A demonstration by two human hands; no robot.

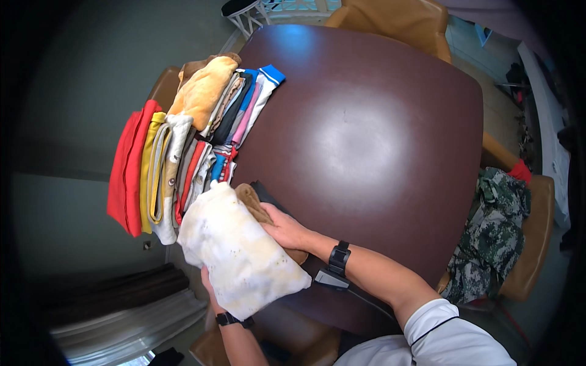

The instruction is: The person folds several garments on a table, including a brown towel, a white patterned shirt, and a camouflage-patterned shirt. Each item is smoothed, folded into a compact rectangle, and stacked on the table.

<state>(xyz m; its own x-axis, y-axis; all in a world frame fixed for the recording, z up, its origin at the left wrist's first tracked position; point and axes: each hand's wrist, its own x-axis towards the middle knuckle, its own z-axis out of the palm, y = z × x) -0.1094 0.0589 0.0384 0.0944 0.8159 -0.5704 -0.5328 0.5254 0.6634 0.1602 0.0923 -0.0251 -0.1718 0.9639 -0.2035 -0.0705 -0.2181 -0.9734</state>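
A folded white fuzzy cloth (pixel 238 247) with faint yellowish patches is held between both hands at the table's near left part. My right hand (pixel 284 228) grips its right edge, fingers beside a folded brown fleece item (pixel 252 201). My left hand (pixel 208 279) holds its lower left side, mostly hidden beneath it. A dark folded cloth (pixel 270 194) lies just beyond the brown one. Stacks of folded clothes stand along the left edge: red cloth (pixel 130 169), yellow cloth (pixel 149 174), an orange plush item (pixel 208 89) and several thinner garments beside it.
The dark reddish table (pixel 421 151) has rounded corners. A grey device with a cable (pixel 332 280) sits near my right wrist. Tan chairs stand around, one at the far side (pixel 398 20), one at right (pixel 535 242) bearing a camouflage garment (pixel 490 238). A stool (pixel 242 11) is at the top left.
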